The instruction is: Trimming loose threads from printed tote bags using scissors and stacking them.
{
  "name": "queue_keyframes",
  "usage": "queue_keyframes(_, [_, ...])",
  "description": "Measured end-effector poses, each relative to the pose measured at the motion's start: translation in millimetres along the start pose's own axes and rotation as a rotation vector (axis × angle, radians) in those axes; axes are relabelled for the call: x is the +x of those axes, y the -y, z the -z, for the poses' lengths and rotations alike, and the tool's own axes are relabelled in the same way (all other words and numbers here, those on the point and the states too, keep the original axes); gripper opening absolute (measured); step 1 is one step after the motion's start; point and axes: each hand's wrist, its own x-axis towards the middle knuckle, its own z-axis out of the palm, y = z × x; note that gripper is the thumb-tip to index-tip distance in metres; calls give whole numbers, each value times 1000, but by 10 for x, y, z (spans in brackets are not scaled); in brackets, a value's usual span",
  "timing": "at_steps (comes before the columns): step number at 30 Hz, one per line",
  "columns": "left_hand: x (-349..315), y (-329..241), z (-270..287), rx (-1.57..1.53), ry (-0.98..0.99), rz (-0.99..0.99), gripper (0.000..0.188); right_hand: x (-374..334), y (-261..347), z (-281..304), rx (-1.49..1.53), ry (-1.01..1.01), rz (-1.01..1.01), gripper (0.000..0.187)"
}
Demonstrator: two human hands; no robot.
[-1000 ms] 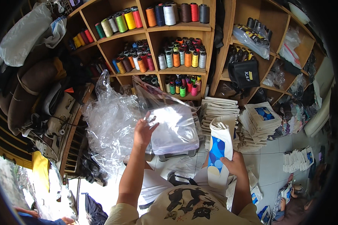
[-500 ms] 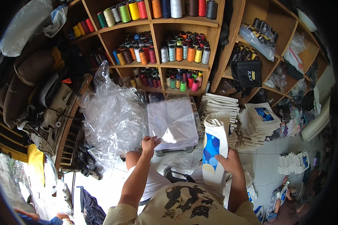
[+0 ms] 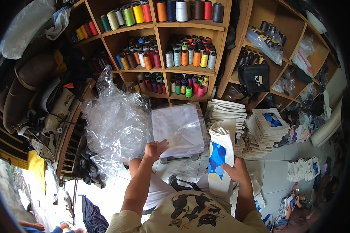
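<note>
My right hand point(image 3: 236, 170) grips a folded cream cloth item point(image 3: 221, 184) with a blue circle-patterned print, held upright; its top end is rolled over. At the near left corner of a stack of clear plastic bags or sheets point(image 3: 177, 126) is my left hand point(image 3: 156, 150). Its fingers are stretched and apart, with nothing visible in them; whether the fingertips touch the top sheet I cannot tell. The stack lies on a low support with a grey edge point(image 3: 179, 157), in front of my knees.
A big heap of crumpled clear plastic point(image 3: 114, 128) stands left of the stack. Folded cream cloth piles point(image 3: 226, 110) and printed ones point(image 3: 266, 124) are to the right. Thread cones fill the wooden shelves point(image 3: 188, 69) behind. A sewing machine point(image 3: 58, 112) is at left. Other people sit at both lower corners.
My left hand's fingers have gone from pinched at the stack's near corner to spread out. The top sheet's raised far edge has settled down. My right hand keeps its hold, shifted slightly left.
</note>
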Motion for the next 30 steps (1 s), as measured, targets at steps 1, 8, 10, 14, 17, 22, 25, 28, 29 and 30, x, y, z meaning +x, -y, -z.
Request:
queue_keyframes(1, [-3,18,-120,3,-30,75,14,-26,9,31,-2,-14,-13,46])
queue_keyframes(8, [503,-185,-339,470,-63,165,61,-111,70,67,15,-56,-4,37])
queue_keyframes(10, [635,-256,-472,758,-27,130,72,-124,43,64,29,-59,-28,36])
queue_keyframes(14, [730,-401,-722,861,-94,-48,76,-151,-4,76,46,-62,-29,36])
queue_keyframes(17, [610,-483,-583,841,-237,-155,78,-142,-16,81,44,-59,-20,35])
queue_keyframes(22, [237,-133,-197,728,-408,-184,81,-75,43,73,41,-25,-23,34])
queue_keyframes(25, [93,77,-138,664,-426,-265,81,-24,12,41,8,-9,-10,35])
queue_keyframes(28, [-12,250,-114,689,-532,-329,80,-2,39,21,-16,-57,66,34])
queue_keyframes(29, [-61,249,-87,851,-583,-338,79,-4,97,26,10,-44,41,35])
queue_keyframes(30, [-108,264,-64,848,-586,-338,79,-8,129,25,35,-34,15,35])
